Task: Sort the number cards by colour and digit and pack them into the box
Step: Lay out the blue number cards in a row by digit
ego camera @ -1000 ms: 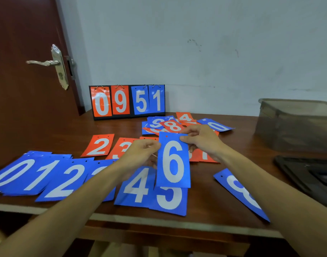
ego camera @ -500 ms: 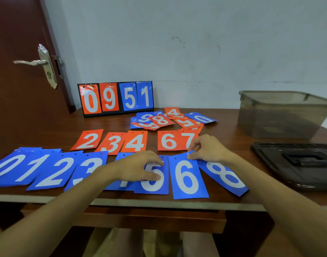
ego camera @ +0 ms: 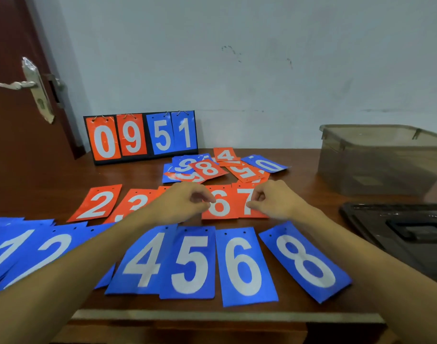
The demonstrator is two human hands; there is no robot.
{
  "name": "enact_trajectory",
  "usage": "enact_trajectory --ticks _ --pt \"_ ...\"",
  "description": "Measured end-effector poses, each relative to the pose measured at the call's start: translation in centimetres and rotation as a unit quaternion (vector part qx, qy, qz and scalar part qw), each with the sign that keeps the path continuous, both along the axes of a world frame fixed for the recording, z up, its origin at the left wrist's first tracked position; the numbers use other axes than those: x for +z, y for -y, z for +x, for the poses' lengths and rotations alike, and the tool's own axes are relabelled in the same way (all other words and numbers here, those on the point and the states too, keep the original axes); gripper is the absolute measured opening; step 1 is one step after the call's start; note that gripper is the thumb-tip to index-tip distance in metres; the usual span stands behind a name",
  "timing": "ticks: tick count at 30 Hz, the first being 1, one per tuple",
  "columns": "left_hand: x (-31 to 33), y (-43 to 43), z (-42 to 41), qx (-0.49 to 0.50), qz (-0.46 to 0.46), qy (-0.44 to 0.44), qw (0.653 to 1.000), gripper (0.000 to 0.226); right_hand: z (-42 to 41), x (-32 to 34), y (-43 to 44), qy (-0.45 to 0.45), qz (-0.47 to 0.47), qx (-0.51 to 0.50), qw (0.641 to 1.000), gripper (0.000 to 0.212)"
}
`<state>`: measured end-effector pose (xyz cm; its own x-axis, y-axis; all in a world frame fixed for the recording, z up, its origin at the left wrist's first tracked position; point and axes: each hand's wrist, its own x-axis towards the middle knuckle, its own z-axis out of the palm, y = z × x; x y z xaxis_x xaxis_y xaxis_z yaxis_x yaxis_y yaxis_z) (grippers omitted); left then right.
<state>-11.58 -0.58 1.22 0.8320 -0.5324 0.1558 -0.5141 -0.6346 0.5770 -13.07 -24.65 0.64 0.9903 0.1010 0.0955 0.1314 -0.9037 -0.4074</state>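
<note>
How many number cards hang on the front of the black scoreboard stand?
4: orange 0 leftmost, orange 9 next, then blue 5, blue 1 rightmost. Others may hang hidden behind them.

Across the bottom of the frame lie blue cards (ego camera: 244,266) with white digits. The middle row of cards (ego camera: 96,203) is orange-red, digits white too. At upper left the black scoreboard (ego camera: 148,135) bears two orange-red and two blue cards. The surface (ego camera: 51,184) is reddish-brown wood; the box (ego camera: 381,157) at right is translucent smoky grey, its lid (ego camera: 398,227) black.

Glossy cards (ego camera: 244,266); polished wood table (ego camera: 51,180); translucent plastic box (ego camera: 376,160).
</note>
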Motion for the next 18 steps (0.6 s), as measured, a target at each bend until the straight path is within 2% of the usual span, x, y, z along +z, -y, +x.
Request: enact_trajectory --ticks 7,11,14,16,18 --pt "-0.9 3.8 8.4 0.061 -0.003 0.049 0.997 0.017 7.3 -1.0 2.8 0.039 0.042 -0.062 0.996 0.009" --pt "-2.1 5.8 13.4 0.066 0.046 0.091 0.993 0.019 11.5 -2.2 5.3 0.093 0.023 -0.123 0.988 0.013" --pt "-3.3 6.5 16.2 0.076 0.096 0.098 0.988 0.026 13.8 -2.7 6.8 0.111 -0.026 -0.127 0.985 0.034" --pt "-4.1 7.1 17.7 0.088 0.108 0.081 0.987 0.030 15.4 -3.2 7.6 0.076 -0.043 -0.133 0.987 0.055" --pt "-4.8 7.5 18.5 0.088 0.117 0.079 0.986 0.029 16.9 -3.8 8.3 0.032 -0.046 -0.158 0.986 0.065"
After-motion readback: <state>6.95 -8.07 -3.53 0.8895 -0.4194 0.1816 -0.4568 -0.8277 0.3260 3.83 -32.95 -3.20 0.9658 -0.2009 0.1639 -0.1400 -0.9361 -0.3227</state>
